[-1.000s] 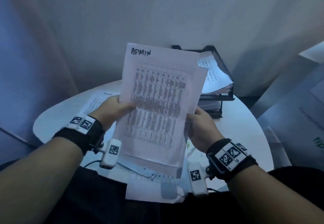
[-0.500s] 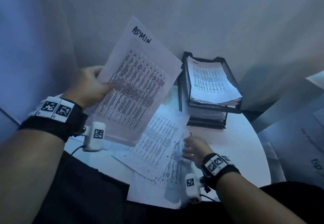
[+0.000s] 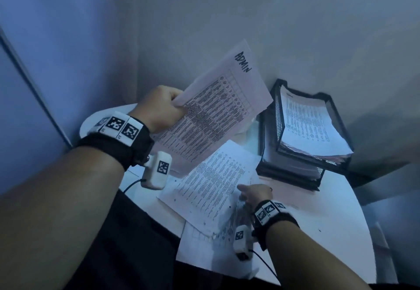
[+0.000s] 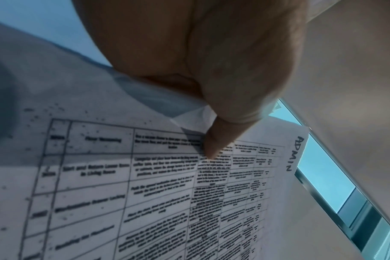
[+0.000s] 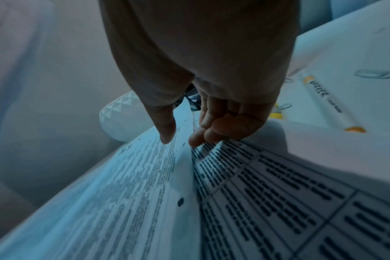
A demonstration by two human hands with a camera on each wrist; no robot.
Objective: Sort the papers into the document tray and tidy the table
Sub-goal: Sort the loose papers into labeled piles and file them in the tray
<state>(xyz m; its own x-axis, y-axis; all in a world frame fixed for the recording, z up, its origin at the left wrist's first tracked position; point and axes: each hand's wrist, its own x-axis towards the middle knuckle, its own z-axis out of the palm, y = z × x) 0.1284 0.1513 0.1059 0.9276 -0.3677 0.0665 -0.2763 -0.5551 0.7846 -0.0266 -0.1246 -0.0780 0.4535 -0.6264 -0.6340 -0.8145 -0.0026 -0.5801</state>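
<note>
My left hand (image 3: 178,104) is raised over the table's left side and pinches the left edge of a printed table sheet marked "ADMIN" (image 3: 216,119); in the left wrist view the thumb (image 4: 211,149) presses on that sheet (image 4: 167,193). Lower down, my right hand (image 3: 244,193) is at the right edge of a loose printed sheet (image 3: 211,183) lying on other papers. Its thumb (image 5: 165,130) touches the top of this sheet (image 5: 122,184), and its relaxed fingers (image 5: 211,132) lie beside the edge over a sheet beneath (image 5: 278,193). The black mesh document tray (image 3: 339,123) stands stacked at the back right, its top level holding papers.
The round white table (image 3: 329,221) stands in a corner with walls close behind. Beyond my right hand a marker pen (image 5: 332,105) and paper clips (image 5: 376,75) lie on the table, and to their left sits a white faceted object (image 5: 122,119). More sheets hang over the near edge (image 3: 204,255).
My right hand let go of the ADMIN sheet and dropped to the loose sheets on the table. My left hand carried the ADMIN sheet up and left, turning it clockwise.
</note>
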